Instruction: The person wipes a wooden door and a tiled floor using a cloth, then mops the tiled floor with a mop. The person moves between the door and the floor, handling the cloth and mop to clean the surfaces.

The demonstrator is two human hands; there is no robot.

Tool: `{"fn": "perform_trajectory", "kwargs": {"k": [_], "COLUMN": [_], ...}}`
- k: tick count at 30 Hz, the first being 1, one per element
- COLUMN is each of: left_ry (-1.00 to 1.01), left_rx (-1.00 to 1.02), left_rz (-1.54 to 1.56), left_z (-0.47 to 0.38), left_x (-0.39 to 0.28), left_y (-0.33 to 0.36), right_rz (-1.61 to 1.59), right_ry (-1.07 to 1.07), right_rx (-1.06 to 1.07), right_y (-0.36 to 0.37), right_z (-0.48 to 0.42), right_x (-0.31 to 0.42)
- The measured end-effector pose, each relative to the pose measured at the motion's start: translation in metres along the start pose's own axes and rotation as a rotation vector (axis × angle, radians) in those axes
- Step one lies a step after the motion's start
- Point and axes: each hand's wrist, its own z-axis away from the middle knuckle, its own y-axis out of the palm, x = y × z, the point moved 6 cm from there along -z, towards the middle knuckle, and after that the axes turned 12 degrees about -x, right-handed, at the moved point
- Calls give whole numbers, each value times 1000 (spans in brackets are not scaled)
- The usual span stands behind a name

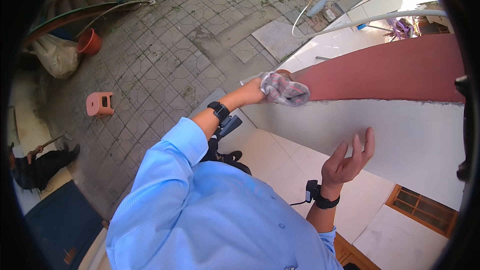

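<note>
My left hand is closed on a crumpled grey plaid cloth with pinkish lines. The cloth lies at the near left end of a red-painted ledge above a pale wall; whether it touches the ledge is unclear. Part of a brownish round object shows behind the cloth. To the right, in front of the pale wall, my right hand is raised with its fingers apart and slightly curled, holding nothing. Both wrists wear black straps with small devices.
A pink plastic stool, a red bucket and a filled pale sack stand on the paving. Another person holds a long-handled tool at far left. A pale hose curves across the upper right, and a wood-framed window is lower right.
</note>
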Motion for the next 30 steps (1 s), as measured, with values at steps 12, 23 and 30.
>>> {"fn": "perform_trajectory", "kwargs": {"k": [12, 23, 30], "left_ry": [-596, -493, -558], "left_rx": [-571, 200, 43], "left_rz": [259, 474, 108], "left_z": [196, 164, 145], "left_x": [166, 112, 224], "left_y": [-38, 34, -117], "right_rz": [-412, -510, -386], "right_ry": [615, 925, 1111], "right_rx": [969, 740, 493], "right_y": [81, 126, 180], "right_z": [249, 290, 342], "right_x": [27, 37, 21]}}
